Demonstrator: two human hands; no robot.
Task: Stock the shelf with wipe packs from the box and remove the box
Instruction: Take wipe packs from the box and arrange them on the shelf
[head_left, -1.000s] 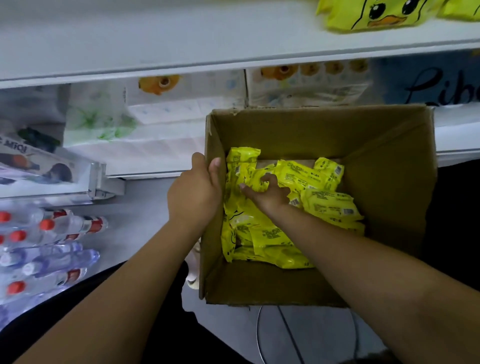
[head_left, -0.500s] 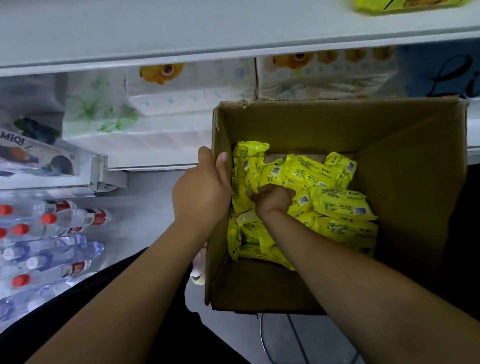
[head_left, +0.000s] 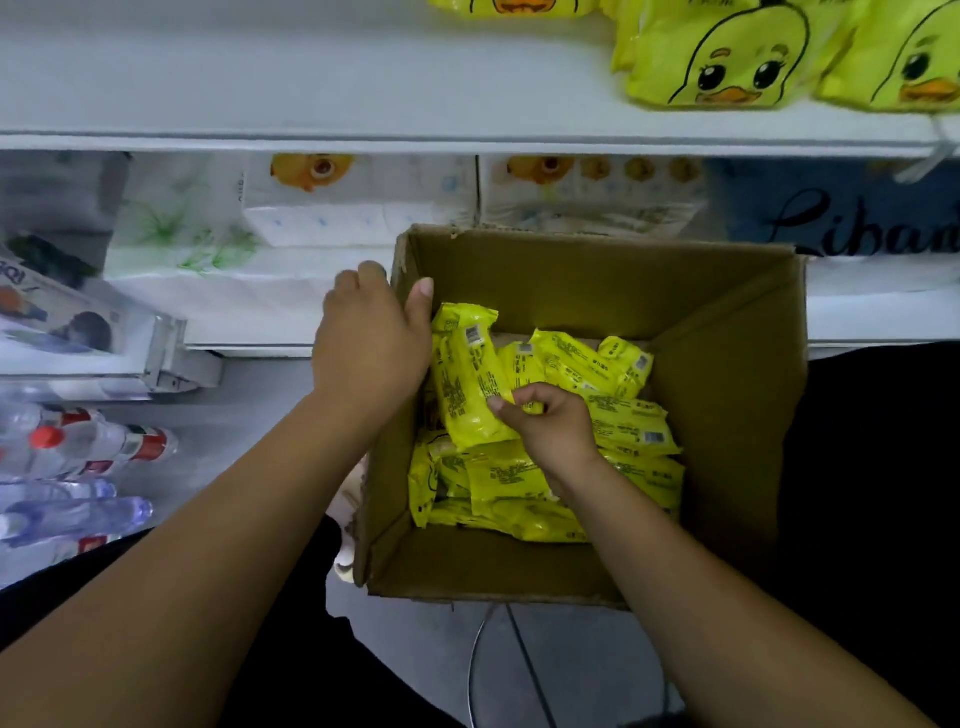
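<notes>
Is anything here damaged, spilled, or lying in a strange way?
Nothing serious stands out. The yellow wipe packs lie jumbled in the cardboard box, tilted at different angles rather than in neat rows. The box's far rim looks slightly ragged near its left corner. Nothing is spilled.

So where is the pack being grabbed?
In the head view, the wipe pack is inside the cardboard box, near its left wall, pinched by the right hand.

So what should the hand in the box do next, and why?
Probably lift out the wipe pack: the right hand pinches its edge, the left hand steadies the cardboard box by its wall, and the shelf above has bare room beside the duck packs.
</notes>
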